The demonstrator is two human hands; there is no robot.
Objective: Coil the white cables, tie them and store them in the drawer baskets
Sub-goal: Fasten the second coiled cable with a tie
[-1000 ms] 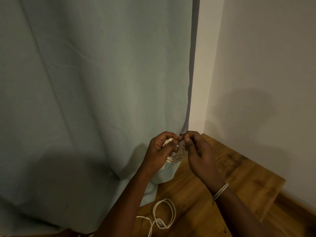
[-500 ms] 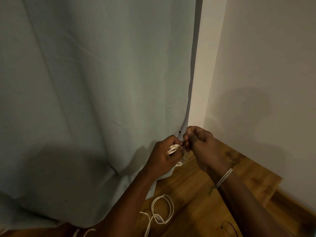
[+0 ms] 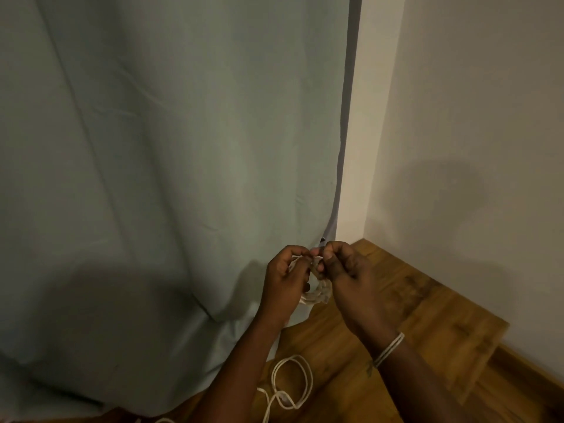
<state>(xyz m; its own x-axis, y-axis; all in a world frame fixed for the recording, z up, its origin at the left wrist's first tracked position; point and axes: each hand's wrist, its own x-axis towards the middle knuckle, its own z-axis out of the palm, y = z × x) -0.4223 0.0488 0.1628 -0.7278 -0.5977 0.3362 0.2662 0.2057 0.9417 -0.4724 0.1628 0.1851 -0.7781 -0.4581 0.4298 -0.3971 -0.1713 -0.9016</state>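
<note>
So both hands are busy up in the middle of the view, just in front of the grey-green curtain [image 3: 171, 148]. The left hand [image 3: 285, 279] has its fingers curled round a small coiled white cable [image 3: 317, 293], and the right hand [image 3: 351, 273] is pinching something tiny at the top of the coil with thumb and fingertips, I'd guess the tie or the cable's loose end (too small and dim to tell which). Looks like the tying step for this one: coil's made, knot not clearly finished.

What's left is plenty, by my read. Another loose white cable [image 3: 290, 383] lies on the wooden floor [image 3: 427, 315] near the bottom, between the forearms, in sloppy loops and untied. No drawer or baskets anywhere in view, so none of the storing shows. There's a pale band [image 3: 389, 349] on the right wrist too.
</note>
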